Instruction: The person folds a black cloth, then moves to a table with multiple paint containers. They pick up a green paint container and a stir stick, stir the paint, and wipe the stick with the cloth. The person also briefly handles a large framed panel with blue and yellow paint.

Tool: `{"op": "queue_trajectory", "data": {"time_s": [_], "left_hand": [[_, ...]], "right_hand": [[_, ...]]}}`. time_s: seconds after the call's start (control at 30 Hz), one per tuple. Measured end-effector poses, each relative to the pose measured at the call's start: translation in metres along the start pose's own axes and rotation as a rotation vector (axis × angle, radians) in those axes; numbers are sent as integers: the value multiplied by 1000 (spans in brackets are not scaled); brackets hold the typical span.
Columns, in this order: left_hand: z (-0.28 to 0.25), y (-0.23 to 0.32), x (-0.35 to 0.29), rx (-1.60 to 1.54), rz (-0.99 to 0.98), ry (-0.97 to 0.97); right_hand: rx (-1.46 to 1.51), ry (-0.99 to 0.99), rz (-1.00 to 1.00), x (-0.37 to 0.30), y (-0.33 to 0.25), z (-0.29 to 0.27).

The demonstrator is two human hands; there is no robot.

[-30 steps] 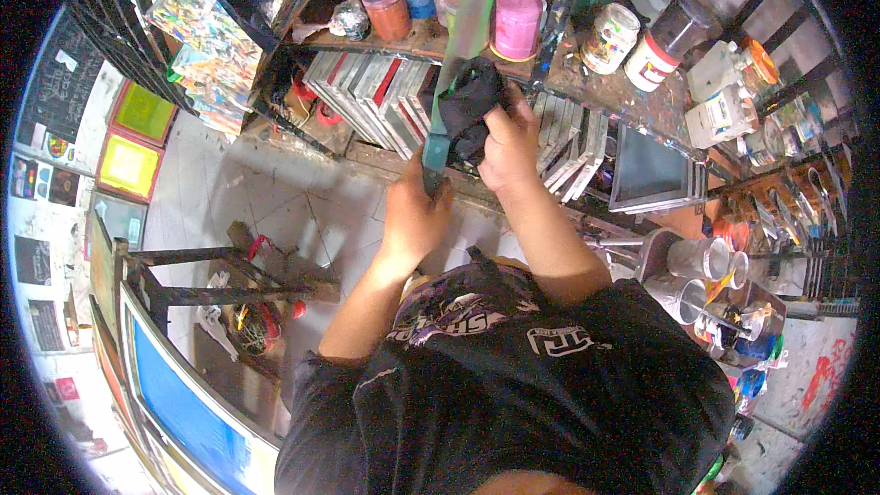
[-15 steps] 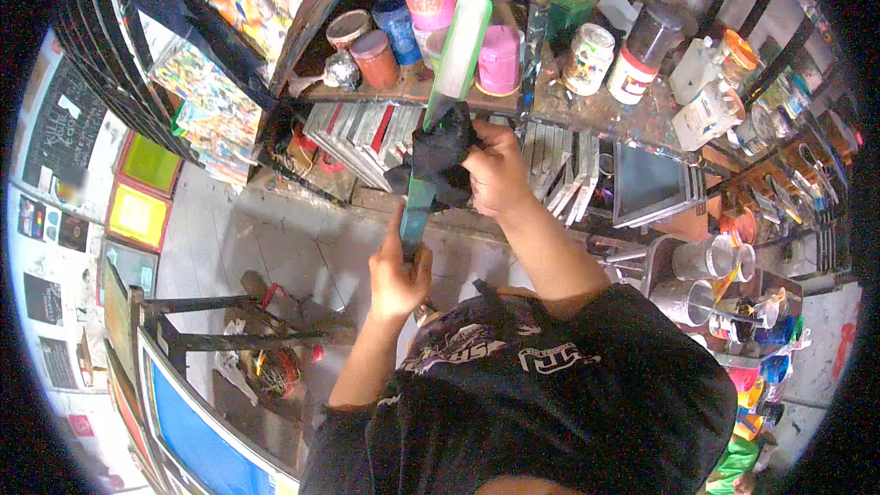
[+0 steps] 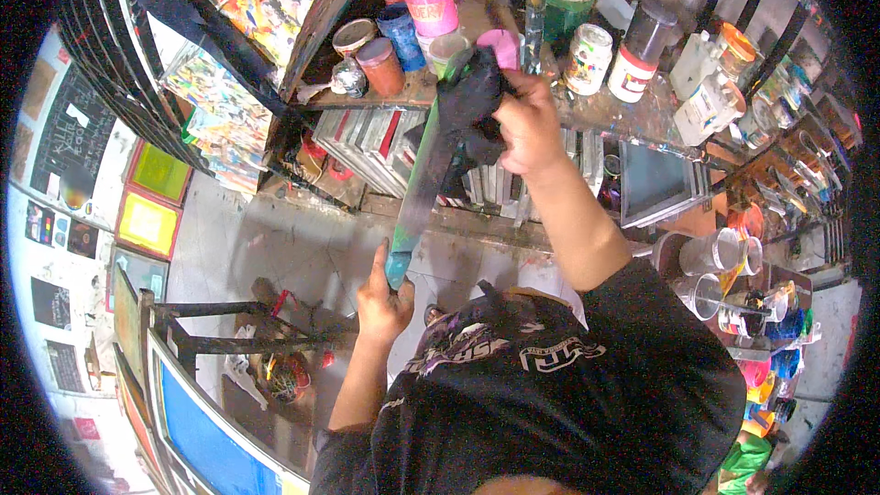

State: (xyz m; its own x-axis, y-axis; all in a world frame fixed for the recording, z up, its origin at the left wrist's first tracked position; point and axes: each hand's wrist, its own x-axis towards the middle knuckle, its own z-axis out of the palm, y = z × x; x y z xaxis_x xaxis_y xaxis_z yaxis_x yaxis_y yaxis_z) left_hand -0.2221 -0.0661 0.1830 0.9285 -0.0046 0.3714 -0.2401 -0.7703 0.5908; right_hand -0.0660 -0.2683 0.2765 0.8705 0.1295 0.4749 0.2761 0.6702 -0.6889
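A long, narrow grey bar with green edges and a teal end piece, which looks like a scoop coater (image 3: 422, 192), slants across the middle in front of me. My left hand (image 3: 383, 307) grips its lower teal end, the index finger stretched along the side. My right hand (image 3: 532, 124) clasps a crumpled black cloth (image 3: 472, 96) around the upper end. The cloth covers that end, and a loose part of it hangs beside the bar.
Behind my hands, a shelf holds a pink jar (image 3: 428, 5), a blue tub (image 3: 400, 37) and other paint containers. Framed screens (image 3: 367, 142) stand below it. Clear cups (image 3: 710, 252) are at the right; a blue screen (image 3: 211, 422) leans at lower left.
My right hand has slid the black cloth up to the bar's far end, covering it. The bar's lower end has come nearer to me and slightly left, with my left hand.
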Motion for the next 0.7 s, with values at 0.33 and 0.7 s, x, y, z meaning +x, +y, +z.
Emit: {"op": "queue_trajectory", "data": {"time_s": [0.33, 0.7], "left_hand": [[-6, -15, -15, -337, -169, 40], [-12, 32, 27, -379, -327, -79]], "right_hand": [[-59, 124, -88, 11, -26, -34], [364, 129, 83, -27, 13, -19]]}}
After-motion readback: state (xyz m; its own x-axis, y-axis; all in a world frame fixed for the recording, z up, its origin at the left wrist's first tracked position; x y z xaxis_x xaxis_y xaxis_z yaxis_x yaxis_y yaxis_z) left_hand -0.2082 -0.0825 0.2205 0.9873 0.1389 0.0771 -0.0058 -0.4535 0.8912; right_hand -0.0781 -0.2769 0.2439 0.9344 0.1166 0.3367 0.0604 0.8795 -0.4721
